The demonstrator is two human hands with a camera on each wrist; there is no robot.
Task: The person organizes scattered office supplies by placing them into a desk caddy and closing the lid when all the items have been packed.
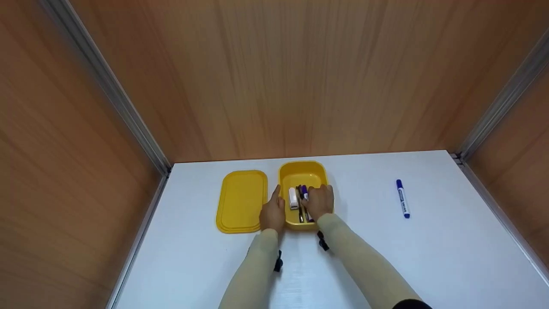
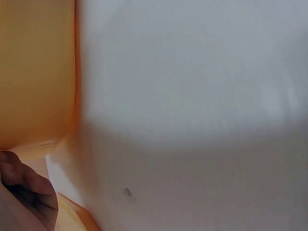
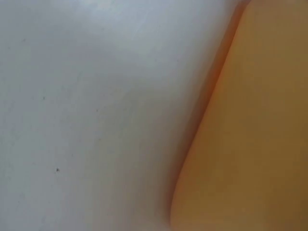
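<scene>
A yellow box point(image 1: 302, 170) stands open on the white table point(image 1: 369, 257). In it lie a white oblong item point(image 1: 293, 198), dark pens point(image 1: 300, 210) and a purple marker point(image 1: 304, 192). My left hand point(image 1: 273, 213) grips the box's left wall, thumb up along the rim. My right hand point(image 1: 321, 201) reaches into the box from the right, its fingers curled down on the purple marker and pens. In the left wrist view there is a yellow wall point(image 2: 33, 72), bare table and a bit of my hand point(image 2: 21, 197). The right wrist view holds only the table and the box wall point(image 3: 255, 144).
The yellow lid point(image 1: 242, 200) lies flat just left of the box, close to my left hand. A blue marker point(image 1: 402, 198) lies alone on the table at the right. Wooden walls with metal rails close in the table at the back and both sides.
</scene>
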